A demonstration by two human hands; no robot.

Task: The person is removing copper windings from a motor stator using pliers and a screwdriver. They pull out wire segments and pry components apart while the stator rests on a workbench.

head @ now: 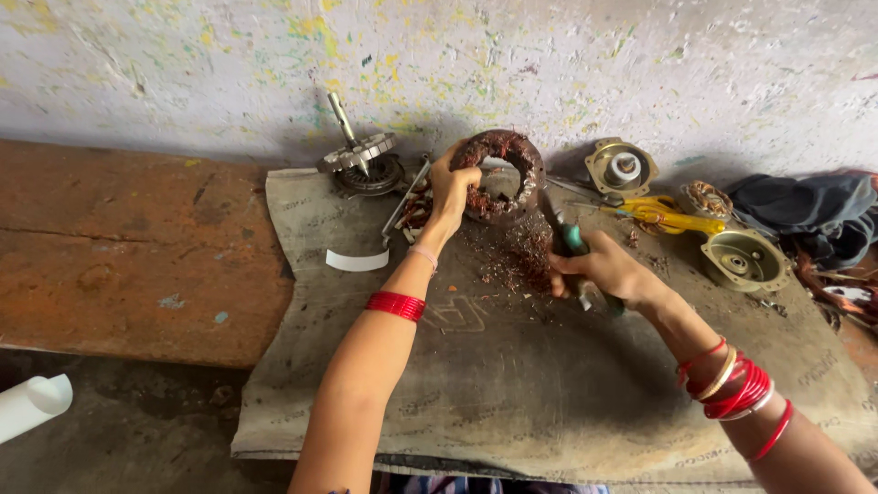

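Head view, looking down on a worn grey mat [512,384] spread over a rust-brown counter [137,256] that stands against a paint-flecked wall [549,64]. The left hand [451,187] closes around the left rim of a ring-shaped motor stator [503,174], its fingers curled over the edge; the stator is tilted up on edge at the far side of the mat, with frayed copper winding showing inside its bore. The right hand [599,270] is wrapped tightly about the handles of green-handled pliers [572,242], whose dark nose points toward the lower right of the stator; whether the tip touches the winding cannot be told. Loose bits of copper wire [521,261] lie scattered on the mat between the two hands. Red bangles circle both forearms. Behind the left hand, a rotor with its shaft [358,155] rests at the mat's far edge, the shaft tilted upward. To the right of the stator lie a round metal end cover [622,167], a yellow-handled tool [663,218], a small coil of copper winding [709,197] and a second dished metal cover [743,261]. A dark cloth [809,215] is bunched at far right. A curved white strip [357,262] lies on the mat's left part.
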